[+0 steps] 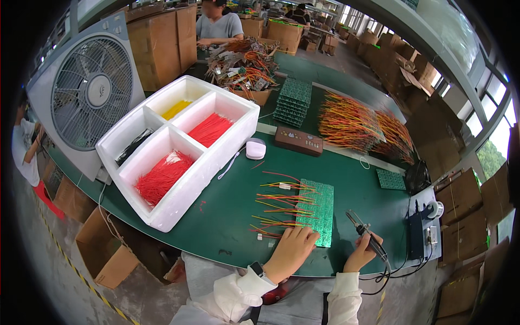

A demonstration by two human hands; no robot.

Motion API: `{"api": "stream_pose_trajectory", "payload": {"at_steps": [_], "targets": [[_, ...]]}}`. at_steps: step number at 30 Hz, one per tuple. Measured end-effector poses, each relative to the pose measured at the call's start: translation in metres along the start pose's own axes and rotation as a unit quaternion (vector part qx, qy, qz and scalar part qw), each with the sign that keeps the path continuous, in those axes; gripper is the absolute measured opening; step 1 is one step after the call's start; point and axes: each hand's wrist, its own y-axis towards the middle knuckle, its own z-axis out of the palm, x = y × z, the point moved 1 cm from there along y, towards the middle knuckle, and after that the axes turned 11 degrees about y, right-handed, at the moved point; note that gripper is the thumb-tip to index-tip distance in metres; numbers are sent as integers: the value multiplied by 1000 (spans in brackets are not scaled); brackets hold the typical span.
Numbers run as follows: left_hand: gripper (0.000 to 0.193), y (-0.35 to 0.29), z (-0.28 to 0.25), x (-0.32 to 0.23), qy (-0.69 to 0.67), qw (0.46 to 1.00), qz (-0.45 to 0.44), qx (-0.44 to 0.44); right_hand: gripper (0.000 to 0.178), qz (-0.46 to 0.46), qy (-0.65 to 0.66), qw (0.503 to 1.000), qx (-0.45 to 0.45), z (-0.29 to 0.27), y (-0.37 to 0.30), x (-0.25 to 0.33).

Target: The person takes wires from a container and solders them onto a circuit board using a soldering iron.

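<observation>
A green circuit board panel lies on the table in front of me, with red and yellow wires sticking out to its left in several bunches. At the board's lower left corner rests my left hand, its fingers bent and close together over the lowest wires; what the fingertips pinch is hidden. To the right of the board, my right hand grips a soldering iron like a pen. The iron's tip points up and left, apart from the board. Its cable runs down beside my wrist.
A white foam box with red, yellow and black wires stands at left, beside a fan. Behind the board are a brown case, stacked boards and wired bundles. A soldering station sits right. A person works opposite.
</observation>
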Motion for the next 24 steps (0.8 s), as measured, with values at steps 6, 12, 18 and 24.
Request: {"api": "stream_pose_trajectory", "payload": {"at_steps": [6, 12, 18, 24], "targets": [[29, 21, -82, 2, -6, 997, 5, -81, 16, 6, -6, 1000, -3, -1, 2, 0], [8, 79, -231, 182, 164, 917, -196, -306, 17, 6, -10, 1000, -13, -1, 3, 2], [27, -37, -268, 443, 275, 884, -358, -118, 16, 6, -3, 1000, -4, 10, -1, 2], [31, -20, -255, 409, 244, 902, -353, -51, 16, -6, -39, 999, -11, 4, 3, 4]]}}
